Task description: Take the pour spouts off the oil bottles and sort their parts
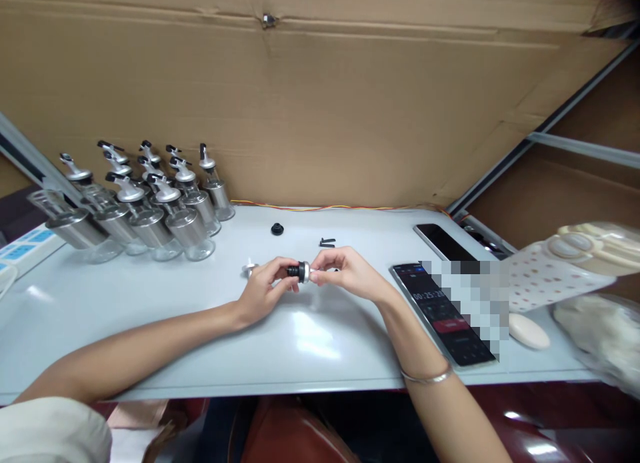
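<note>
Stopper (300, 272) held just below centre

The table (240, 364) spans the lower frame. Bottles (187, 229) crowd its left end; 2 phones (435, 309) lie lower right. The left hand (262, 289) has its fingers clamped on the stopper's black part; the right hand (353, 273) pinches its pale end between thumb and fingers. A silver piece (249, 267) shows beside the left hand. Near the frame's centre lie a black cap (277, 229) and 2 black strips (327, 245).

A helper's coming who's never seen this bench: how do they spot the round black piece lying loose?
On the pale table, look beyond the left hand, toward the cardboard. The small black piece sits there; unlike the slim black strips to its right, it's round and squat.
</note>
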Tool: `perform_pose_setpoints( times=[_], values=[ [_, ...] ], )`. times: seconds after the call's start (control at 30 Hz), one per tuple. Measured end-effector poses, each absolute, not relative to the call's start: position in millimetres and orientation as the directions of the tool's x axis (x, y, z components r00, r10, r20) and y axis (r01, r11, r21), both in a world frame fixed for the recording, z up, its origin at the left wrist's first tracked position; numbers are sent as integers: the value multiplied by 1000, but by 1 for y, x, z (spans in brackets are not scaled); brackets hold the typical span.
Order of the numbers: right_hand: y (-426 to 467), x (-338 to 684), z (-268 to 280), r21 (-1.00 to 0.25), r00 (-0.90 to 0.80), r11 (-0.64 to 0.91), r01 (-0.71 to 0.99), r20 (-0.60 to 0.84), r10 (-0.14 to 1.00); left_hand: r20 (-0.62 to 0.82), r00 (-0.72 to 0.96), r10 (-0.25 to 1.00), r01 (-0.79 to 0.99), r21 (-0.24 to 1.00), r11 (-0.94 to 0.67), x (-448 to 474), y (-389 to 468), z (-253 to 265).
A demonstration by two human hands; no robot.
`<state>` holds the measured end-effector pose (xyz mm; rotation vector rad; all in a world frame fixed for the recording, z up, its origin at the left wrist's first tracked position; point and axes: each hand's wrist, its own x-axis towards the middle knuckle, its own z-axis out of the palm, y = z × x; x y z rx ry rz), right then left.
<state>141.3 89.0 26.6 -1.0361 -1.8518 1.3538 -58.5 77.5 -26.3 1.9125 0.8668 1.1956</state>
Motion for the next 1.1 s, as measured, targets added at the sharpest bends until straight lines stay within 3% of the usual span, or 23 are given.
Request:
perform_pose_setpoints(
  times=[0.27, 0.6, 0.7, 0.87, 1.1],
  values=[
    [88, 140, 27, -959, -512, 164, 229, 24, 859, 497, 370, 785, 150, 802, -579, -59, 77, -27],
    [89, 137, 25, -966, -502, 127, 227, -4, 865, 456, 375, 807, 184, 816, -547, -58, 75, -26],
    [90, 136, 24, -952, -497, 187, 242, 44, 866, 404, 328, 854, 209, 851, -482, -56, 76, -26],
    [89, 131, 22, -823, -364, 406, 396, 265, 893, 271, 222, 937, 189, 930, -314, -52, 80, -25],
    [87, 127, 17, -927, -399, 232, 293, 102, 911, 266, 233, 936, 105, 949, -296, -52, 81, -25]
  ],
)
